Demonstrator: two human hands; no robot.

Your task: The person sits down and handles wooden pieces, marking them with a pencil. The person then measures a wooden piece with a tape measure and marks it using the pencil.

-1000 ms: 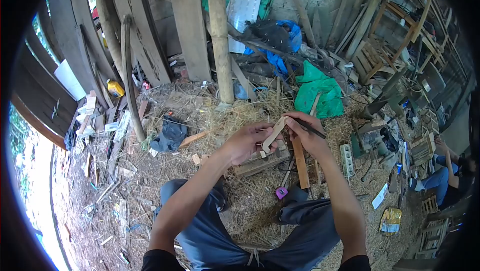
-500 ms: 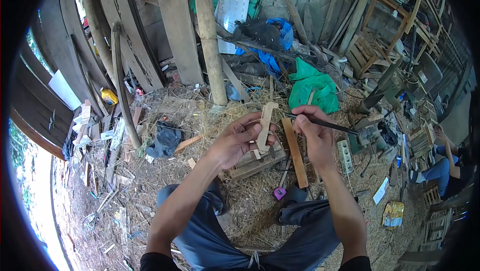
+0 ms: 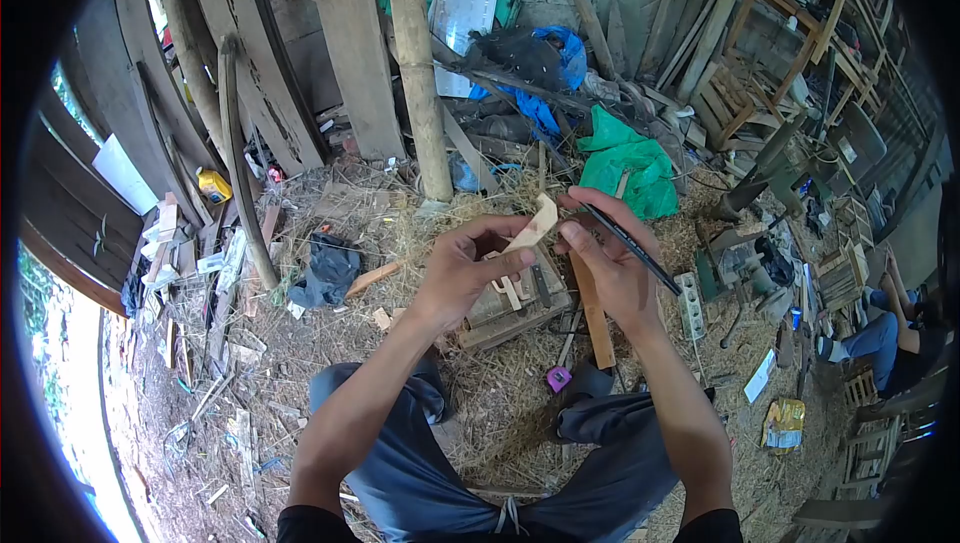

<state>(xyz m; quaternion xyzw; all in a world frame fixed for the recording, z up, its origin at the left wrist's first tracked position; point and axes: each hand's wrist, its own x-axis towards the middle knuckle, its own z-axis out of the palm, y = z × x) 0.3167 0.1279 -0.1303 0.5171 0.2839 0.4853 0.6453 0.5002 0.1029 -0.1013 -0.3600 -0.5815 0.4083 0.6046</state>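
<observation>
Between the fingers and thumb of my left hand is a small, pale carved piece of wood, tilted, with a hooked upper end. My right hand is close beside it, wrapped round a slim black tool that slants down to the right. Its tip is hidden behind my fingers, so I cannot tell its exact kind. Below my hands a wooden block sits on the ground with small wood pieces on top. A narrow brown board lies to the right of the block.
A purple tape measure lies between my feet. Wood shavings cover the ground. A power strip, green plastic sheet and dark plastic bag lie around. An upright pole stands ahead. Another person sits at far right.
The carved wood has turned from nearly upright to a slant, showing another side. My right hand has moved closer to it, and the black tool now points more steeply downward.
</observation>
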